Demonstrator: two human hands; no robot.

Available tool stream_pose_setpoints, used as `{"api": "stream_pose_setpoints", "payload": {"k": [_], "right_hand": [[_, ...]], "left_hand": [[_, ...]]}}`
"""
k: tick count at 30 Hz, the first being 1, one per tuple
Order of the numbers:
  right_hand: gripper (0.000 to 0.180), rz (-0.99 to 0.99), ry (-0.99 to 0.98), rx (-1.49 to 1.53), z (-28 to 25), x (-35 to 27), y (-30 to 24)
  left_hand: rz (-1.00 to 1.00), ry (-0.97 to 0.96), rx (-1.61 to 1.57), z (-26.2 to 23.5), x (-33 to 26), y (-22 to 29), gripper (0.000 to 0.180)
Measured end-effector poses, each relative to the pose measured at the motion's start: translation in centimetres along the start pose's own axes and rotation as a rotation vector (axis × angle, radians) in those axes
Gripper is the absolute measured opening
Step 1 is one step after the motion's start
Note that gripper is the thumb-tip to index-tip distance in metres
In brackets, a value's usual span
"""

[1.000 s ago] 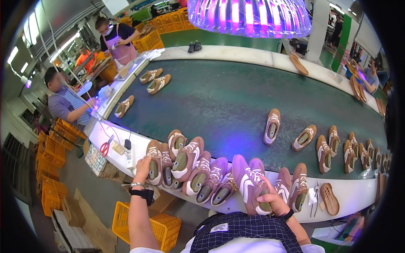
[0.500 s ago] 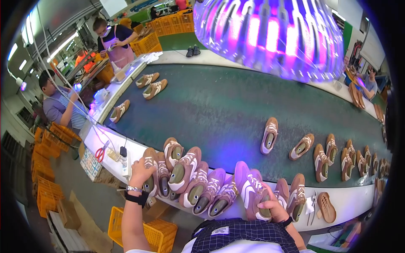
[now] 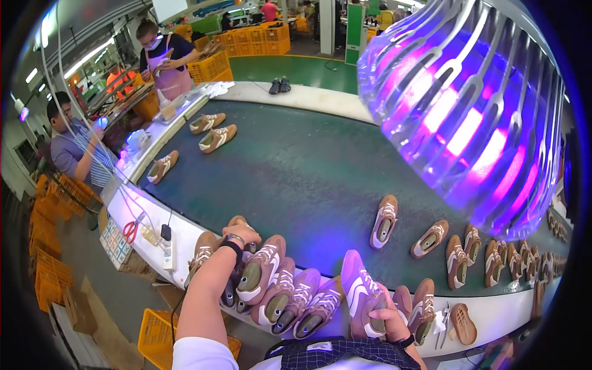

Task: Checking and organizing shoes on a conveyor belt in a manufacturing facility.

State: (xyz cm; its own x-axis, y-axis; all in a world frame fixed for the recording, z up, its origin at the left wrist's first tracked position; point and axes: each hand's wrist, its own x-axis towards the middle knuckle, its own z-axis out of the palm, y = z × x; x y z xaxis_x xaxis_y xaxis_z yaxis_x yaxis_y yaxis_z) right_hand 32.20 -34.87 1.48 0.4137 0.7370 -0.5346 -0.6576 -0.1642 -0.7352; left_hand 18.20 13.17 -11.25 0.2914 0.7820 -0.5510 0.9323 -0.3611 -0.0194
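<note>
My left hand (image 3: 244, 233) closes over a brown sneaker (image 3: 236, 219) at the belt's near edge; the hand and wrist hide most of it. Beside it stands a row of brown-and-white laced sneakers, the leftmost one (image 3: 202, 250) partly behind my forearm. Several more, such as a sneaker (image 3: 264, 266), reach rightward along the white ledge. My right hand (image 3: 390, 317) grips the heel end of another sneaker (image 3: 357, 285), toe pointing away and tinted violet by the light. Dark green inserts fill the shoe openings.
A glowing violet lamp (image 3: 468, 123) hangs at upper right above the green belt (image 3: 277, 160). More sneakers (image 3: 456, 262) stand on the belt. Red scissors (image 3: 131, 229) and a white power strip (image 3: 168, 256) lie left; a shoe sole (image 3: 464, 324) lies right. Two people work at far left.
My left hand has moved from the leftmost sneaker to one farther right and away. My right hand keeps its sneaker. The view has shifted, so the lamp appears farther right.
</note>
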Motion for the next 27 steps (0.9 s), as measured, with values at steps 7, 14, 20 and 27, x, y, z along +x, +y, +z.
{"api": "stream_pose_setpoints", "payload": {"k": [7,14,20,27], "right_hand": [[0.079,-0.17,0.141,0.083,-0.8,-0.5,0.1],[0.079,-0.181,0.154,0.113,-0.7,-1.6,0.2],[0.079,-0.146,0.147,0.061,-0.8,-1.6,0.6],[0.079,-0.135,0.195,0.069,1.3,-1.5,-1.8]], "left_hand": [[-0.068,-0.031,-0.033,-3.8,-5.8,3.6,0.09],[-0.051,0.022,-0.016,-4.3,-6.5,3.2,0.089],[0.006,0.058,-0.088,-3.6,-5.5,1.9,0.09],[0.075,0.114,-0.501,-1.6,-2.4,1.3,0.095]]}}
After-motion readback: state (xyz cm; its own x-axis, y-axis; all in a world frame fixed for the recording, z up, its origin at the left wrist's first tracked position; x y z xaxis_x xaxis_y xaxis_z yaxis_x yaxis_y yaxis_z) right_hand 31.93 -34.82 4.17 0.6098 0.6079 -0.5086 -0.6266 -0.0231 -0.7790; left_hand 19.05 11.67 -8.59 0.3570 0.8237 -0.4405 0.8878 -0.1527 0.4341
